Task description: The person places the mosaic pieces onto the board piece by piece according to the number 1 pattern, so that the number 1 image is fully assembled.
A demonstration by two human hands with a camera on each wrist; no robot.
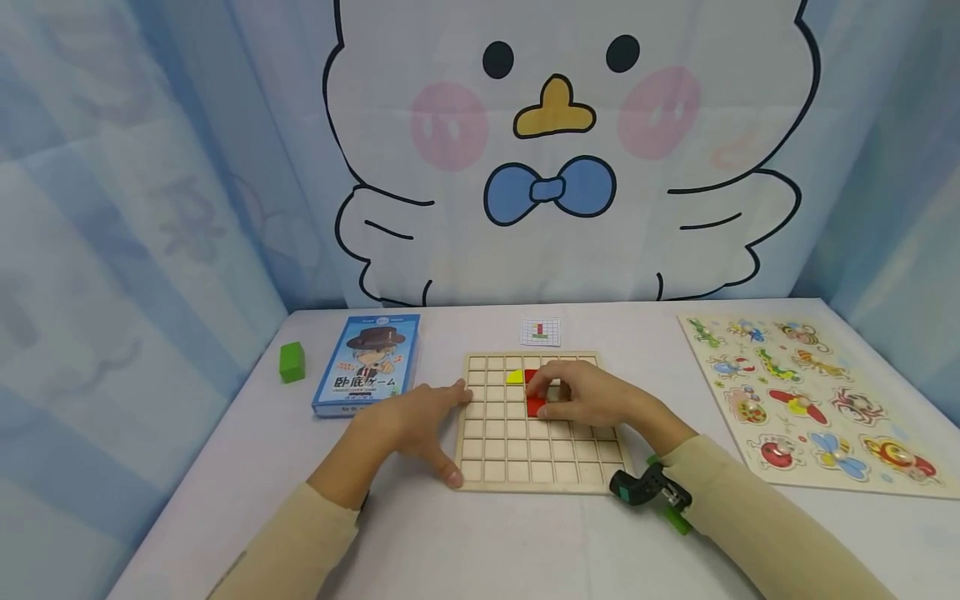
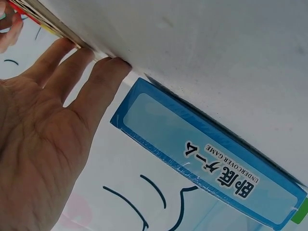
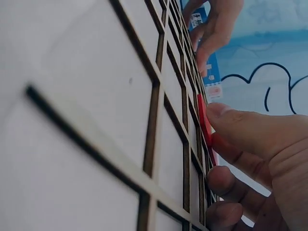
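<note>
A wooden grid board (image 1: 495,475) lies on the white table, with a yellow square (image 1: 514,377) in one of its upper cells. Beside that square, my right hand (image 1: 588,393) pinches a red piece (image 1: 535,407) at the board, thumb at the near end and index finger toward the far end; the fingers hide part of it. In the right wrist view the thumb touches the red piece (image 3: 204,120). My left hand (image 1: 416,425) rests against the board's left edge, thumb and fingers spread. The left wrist view shows that hand (image 2: 53,120) with its fingertips at the edge.
A small card (image 1: 540,332) with a coloured grid pattern lies behind the board. To the left are a blue game box (image 1: 367,367) and a green block (image 1: 292,362). A puzzle board with insect pictures (image 1: 825,400) lies at right. A printed curtain (image 1: 555,250) hangs behind.
</note>
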